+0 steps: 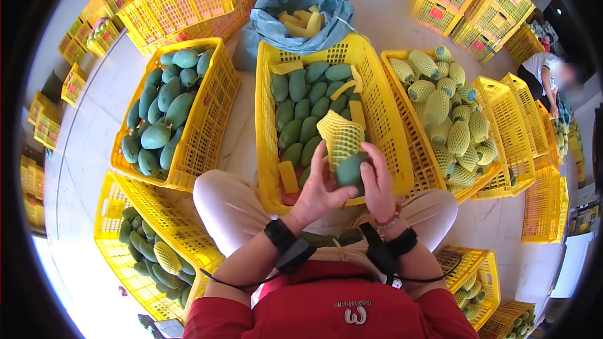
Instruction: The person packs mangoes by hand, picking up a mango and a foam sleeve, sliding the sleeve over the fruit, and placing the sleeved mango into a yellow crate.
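Observation:
Over the middle yellow crate (265, 88), both hands hold one green fruit (350, 172) whose upper part is covered by a yellow foam net (340, 135). My left hand (319, 189) is closed round its left side, thumb across the bottom. My right hand (378, 181) grips the right side near the bare lower end. Inside that crate lie several green fruits (301, 110) without nets and a few loose foam nets (357, 114). Behind it, a blue bag (270, 9) stands open with yellow nets (303, 24) in it.
A crate of bare green fruits (217, 97) stands at the left, and one of netted fruits (391, 63) at the right. Another fruit crate (110, 213) is at the lower left. Stacked crates (182, 0) rise behind. A person (541, 72) is at the far right.

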### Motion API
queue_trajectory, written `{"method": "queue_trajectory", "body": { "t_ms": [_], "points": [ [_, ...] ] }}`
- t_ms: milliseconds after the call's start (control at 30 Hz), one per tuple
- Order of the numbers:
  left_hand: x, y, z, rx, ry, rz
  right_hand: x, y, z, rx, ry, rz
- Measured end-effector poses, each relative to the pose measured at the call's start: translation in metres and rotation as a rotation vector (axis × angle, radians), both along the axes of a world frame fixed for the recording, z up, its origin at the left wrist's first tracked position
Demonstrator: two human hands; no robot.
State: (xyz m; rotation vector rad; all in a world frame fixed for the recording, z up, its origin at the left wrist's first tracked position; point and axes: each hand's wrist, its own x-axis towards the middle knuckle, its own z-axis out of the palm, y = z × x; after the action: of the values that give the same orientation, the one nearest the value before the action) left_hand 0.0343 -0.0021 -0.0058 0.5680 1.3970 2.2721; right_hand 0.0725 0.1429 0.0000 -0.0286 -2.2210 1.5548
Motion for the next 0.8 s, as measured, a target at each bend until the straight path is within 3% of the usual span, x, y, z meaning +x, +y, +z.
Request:
{"method": "queue_trajectory", "body": {
  "t_ms": [33,100,133,267,433,567,700,733,800],
  "points": [
    [0.000,-0.004,0.007,-0.002,0.000,-0.004,0.004,0.004,0.016,-0.002,0.000,-0.004],
    [-0.001,-0.010,0.016,-0.239,0.147,-0.021,0.004,0.011,0.045,0.210,-0.149,0.171],
    [-0.001,-0.011,0.010,-0.287,0.159,-0.021,-0.001,0.010,0.046,0.478,0.000,0.055],
    [0.010,-0.007,0.001,-0.251,0.129,-0.032,-0.016,0.012,0.043,0.530,0.230,-0.142],
    [0.015,-0.003,0.007,-0.104,-0.136,0.023,-0.004,0.000,0.062,0.532,0.199,-0.029],
    [0.012,0.006,0.007,0.054,-0.158,0.026,0.018,-0.012,0.072,0.595,0.203,-0.016],
    [0.007,0.007,0.011,-0.062,0.113,0.193,0.034,-0.012,0.063,0.463,0.234,-0.082],
    [0.007,0.008,0.015,-0.197,0.202,0.236,0.040,-0.007,0.067,0.307,0.164,-0.160],
    [0.016,0.024,0.024,-0.168,0.261,0.168,0.048,0.002,0.055,-0.144,0.028,-0.302]
  ]
}}
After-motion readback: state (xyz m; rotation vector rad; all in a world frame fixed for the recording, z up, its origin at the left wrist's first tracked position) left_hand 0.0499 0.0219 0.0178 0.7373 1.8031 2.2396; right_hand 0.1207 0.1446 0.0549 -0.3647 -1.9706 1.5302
